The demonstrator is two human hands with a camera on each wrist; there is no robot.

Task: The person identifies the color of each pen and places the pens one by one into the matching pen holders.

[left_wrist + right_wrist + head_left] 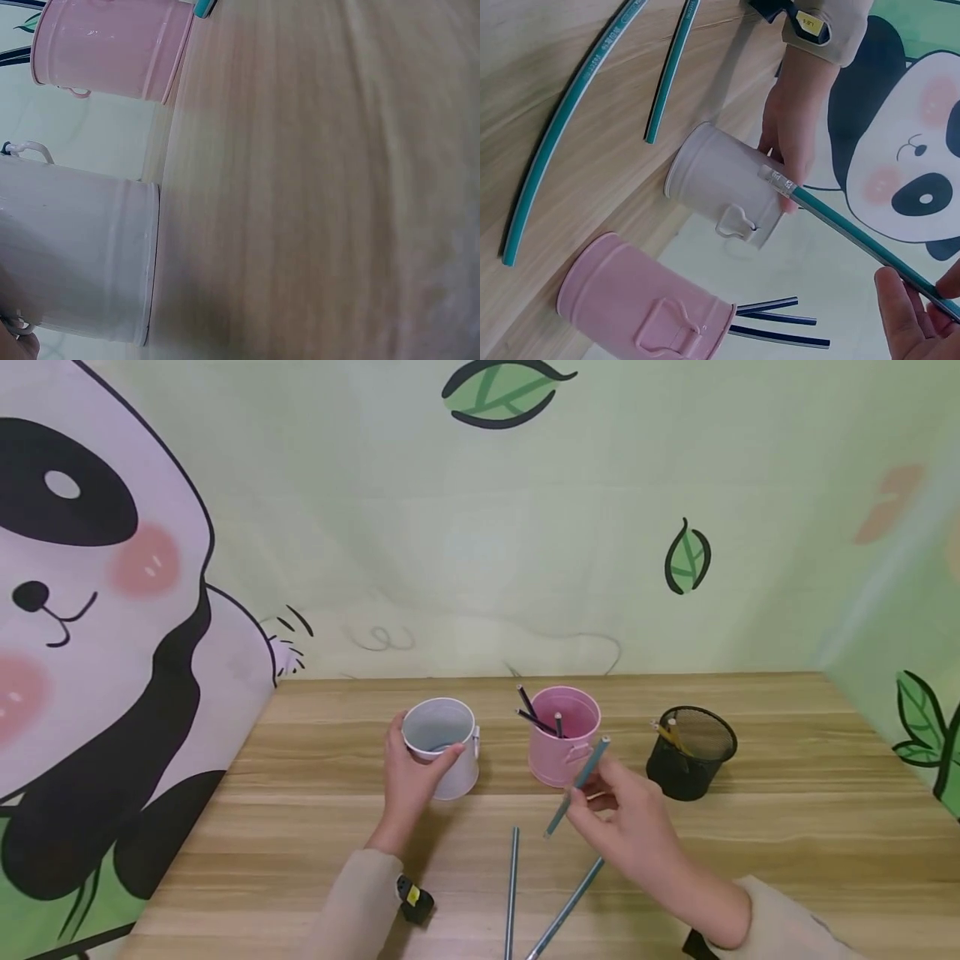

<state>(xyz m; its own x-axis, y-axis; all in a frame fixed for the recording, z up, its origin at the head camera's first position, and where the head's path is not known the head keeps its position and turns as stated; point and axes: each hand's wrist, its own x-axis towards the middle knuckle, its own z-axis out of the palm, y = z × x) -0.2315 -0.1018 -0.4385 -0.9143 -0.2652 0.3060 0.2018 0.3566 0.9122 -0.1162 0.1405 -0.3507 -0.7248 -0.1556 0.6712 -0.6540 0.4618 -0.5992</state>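
Observation:
My left hand grips a small white bucket, its thumb over the near rim and its fingers around the left side. The bucket stands upright on the table, with a bluish line showing inside it. In my right hand a teal pencil is pinched between thumb and fingers, held slanting above the table in front of the pink bucket. The right wrist view shows this pencil's silvery end overlapping the white bucket. Two more teal pencils, one left and one right, lie on the wood between my arms.
Three dark pencils stick out of the pink bucket. To its right stands a black mesh pen cup with yellow pencils leaning in it. Behind the wooden table hangs a pale green backdrop with a printed panda.

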